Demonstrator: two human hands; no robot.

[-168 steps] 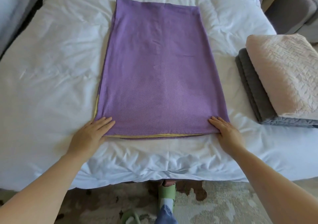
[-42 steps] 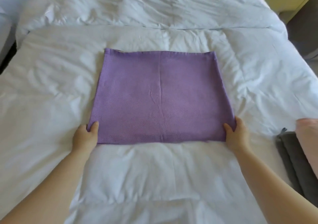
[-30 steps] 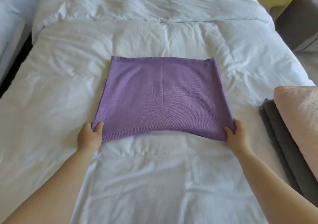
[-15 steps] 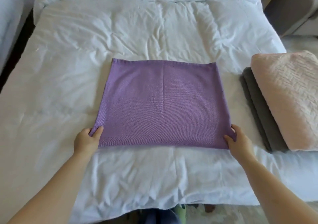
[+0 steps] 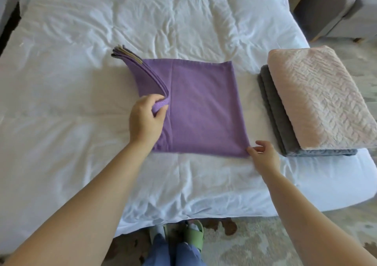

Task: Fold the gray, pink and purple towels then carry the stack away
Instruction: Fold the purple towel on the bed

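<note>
Folding the purple towel point(image 5: 204, 110) sideways is the step in hand. The left hand point(image 5: 145, 120) is pinching its lifted left edge, while the right hand point(image 5: 264, 157), loose and empty, is resting at the near right corner. The towel is lying on the white duvet point(image 5: 81, 82) beside the pink towel point(image 5: 318, 100), which is stacked on the gray towel point(image 5: 273, 112). Next, the lifted edge probably needs laying squarely onto the right edge.

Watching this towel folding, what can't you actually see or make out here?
Head view:
gray towel: mostly covered by the pink towel; only edges show.
purple towel: its left part hidden under the lifted flap and left hand.
gray seat: cut off at the top right corner.
Flap's far corner: blurred.
</note>
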